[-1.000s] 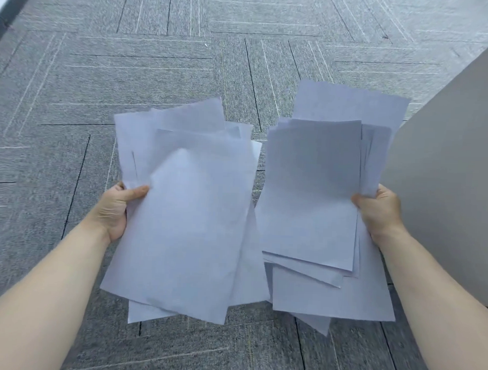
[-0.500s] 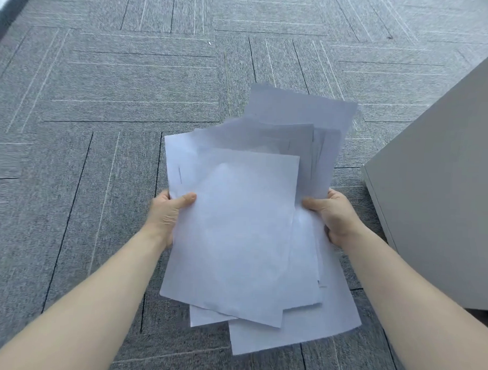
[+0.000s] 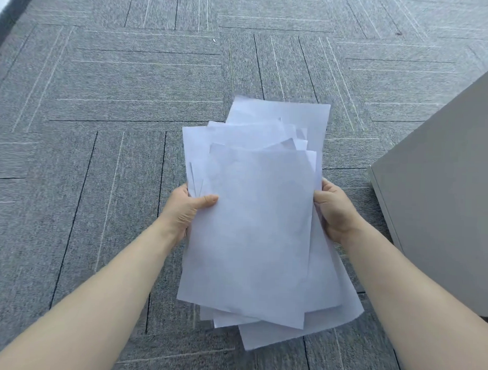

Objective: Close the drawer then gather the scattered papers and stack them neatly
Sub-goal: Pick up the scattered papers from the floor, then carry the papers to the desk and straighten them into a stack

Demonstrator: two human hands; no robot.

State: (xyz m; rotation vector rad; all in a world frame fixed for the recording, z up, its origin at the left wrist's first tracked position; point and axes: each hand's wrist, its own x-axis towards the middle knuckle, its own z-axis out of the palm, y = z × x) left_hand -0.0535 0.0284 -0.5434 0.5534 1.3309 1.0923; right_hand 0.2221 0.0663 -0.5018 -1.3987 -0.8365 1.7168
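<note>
Blank papers in my hands

My left hand (image 3: pixel 185 210) and right hand (image 3: pixel 333 208) pinch the uneven papers (image 3: pixel 253 212) at both sides, above the carpet (image 3: pixel 102 97).

- The papers (image 3: pixel 253 212) are plain white with a faint bluish-lavender cast, and no print shows on the sheets facing up.
- The carpet floor (image 3: pixel 116 97) is heathered mid-grey, laid in square tiles; thin dark lines and thin pale lines run across them, and the line direction alternates from tile to tile.
- The cabinet (image 3: pixel 444 192) at the right is a flat, unpatterned light grey-beige.
- A dark grey strip (image 3: pixel 11 16) edges the top left corner, with a white patch beyond it.
</note>
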